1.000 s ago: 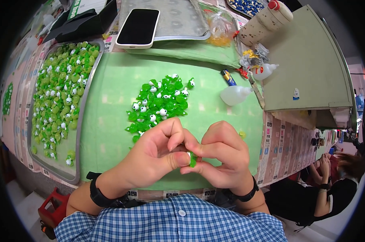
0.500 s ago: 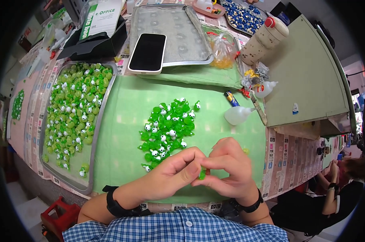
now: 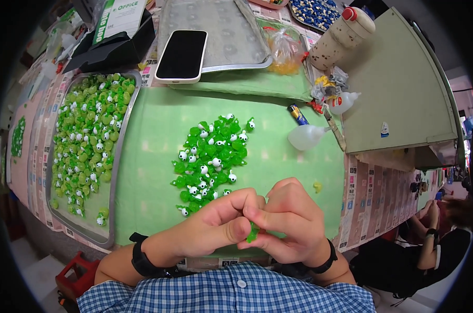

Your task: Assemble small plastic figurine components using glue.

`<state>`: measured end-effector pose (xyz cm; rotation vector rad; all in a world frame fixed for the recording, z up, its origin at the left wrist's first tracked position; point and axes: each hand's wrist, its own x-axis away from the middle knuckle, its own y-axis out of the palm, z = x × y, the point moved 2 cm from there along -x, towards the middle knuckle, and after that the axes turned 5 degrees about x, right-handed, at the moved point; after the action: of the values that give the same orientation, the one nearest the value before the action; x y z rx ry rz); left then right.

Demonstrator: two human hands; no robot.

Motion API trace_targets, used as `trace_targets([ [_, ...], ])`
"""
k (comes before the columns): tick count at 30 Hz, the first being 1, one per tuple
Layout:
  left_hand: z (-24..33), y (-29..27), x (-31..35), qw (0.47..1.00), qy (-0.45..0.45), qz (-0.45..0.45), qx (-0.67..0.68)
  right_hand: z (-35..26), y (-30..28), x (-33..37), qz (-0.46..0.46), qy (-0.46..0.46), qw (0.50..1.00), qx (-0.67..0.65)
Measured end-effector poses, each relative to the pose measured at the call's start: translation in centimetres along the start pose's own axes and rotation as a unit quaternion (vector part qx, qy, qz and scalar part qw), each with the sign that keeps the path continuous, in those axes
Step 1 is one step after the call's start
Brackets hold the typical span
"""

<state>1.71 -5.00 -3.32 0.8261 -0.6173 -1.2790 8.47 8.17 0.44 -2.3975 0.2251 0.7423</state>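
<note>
My left hand [image 3: 215, 221] and my right hand [image 3: 291, 221] meet low over the green mat, fingertips pinched together. Between them pokes out a small translucent green plastic piece [image 3: 252, 232]; most of it is hidden by my fingers. Both hands are closed on it. Just beyond my left hand lies a loose pile of green plastic figures [image 3: 210, 161] with white, black-dotted eyeball-like parts. To the left, a metal tray [image 3: 122, 141] holds many similar figures with paler yellow-green parts.
A squeeze bottle [image 3: 305, 137] and a blue battery [image 3: 297, 114] lie at the mat's right, near a grey-green cabinet [image 3: 403, 94]. Behind the mat, a phone [image 3: 181, 55] rests against an upturned tray [image 3: 210, 31]. A speckled tumbler [image 3: 341, 39] stands back right. A co-worker sits far right.
My view has shifted slightly, so the mat and pile sit a little higher and further left. Both hands stay pinched together, with the green piece tipped a little lower between them.
</note>
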Motion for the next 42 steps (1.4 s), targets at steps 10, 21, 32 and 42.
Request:
trace_targets([
  [10, -0.1, -0.4, 0.4, 0.998, 0.020, 0.038, -0.039, 0.3, 0.1, 0.4, -0.020, -0.017, 1.000, -0.012],
  [21, 11.5, -1.9, 11.8, 0.591, 0.232, 0.443, -0.633, -1.2, -5.4, 0.0, -0.027, 0.200, 0.976, 0.087],
  [32, 7.6, -0.1, 5.3, 0.645, 0.177, 0.361, -0.650, 0.2, -2.7, 4.3, -0.299, 0.108, 0.928, 0.196],
  [42, 0.1, 1.0, -0.5, 0.957, -0.019, 0.183, -0.223, -0.2, -2.5, 0.2, -0.181, 0.036, 0.958, 0.220],
])
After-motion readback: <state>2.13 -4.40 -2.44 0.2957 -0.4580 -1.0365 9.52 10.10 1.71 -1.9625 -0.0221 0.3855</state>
